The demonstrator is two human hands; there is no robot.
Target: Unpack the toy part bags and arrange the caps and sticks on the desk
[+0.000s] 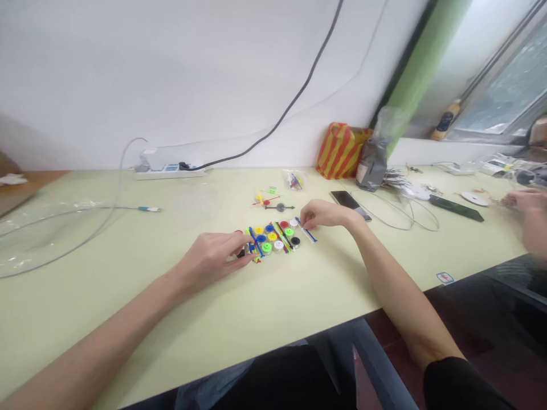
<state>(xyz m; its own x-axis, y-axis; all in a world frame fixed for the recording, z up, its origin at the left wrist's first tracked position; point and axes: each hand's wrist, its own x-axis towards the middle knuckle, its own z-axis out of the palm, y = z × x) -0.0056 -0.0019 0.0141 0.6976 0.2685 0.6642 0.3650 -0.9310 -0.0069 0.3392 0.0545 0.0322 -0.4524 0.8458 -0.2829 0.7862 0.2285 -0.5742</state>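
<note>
Small plastic spinner arrows and round coloured bases lie packed in a block on the table. My left hand (220, 251) curls round the block's left end, thumb and fingers on either side of a blue spinner arrow (257, 242) and darker pieces partly hidden in the grip. At the right end, the bent fingers of my right hand (321, 215) pinch near the top of another blue arrow (309, 233), which lies beside a white one. Among the bases are a yellow one (272, 236), a green one (266, 247) and a black one (295, 241).
Behind the block lie a black spinner (280, 208), a red arrow (267, 202) and a small bag of pieces (294, 180). A phone (349, 204), a striped bag (342, 151), a power strip (171, 172) and cables surround the area. Another person's hand (527, 208) is far right.
</note>
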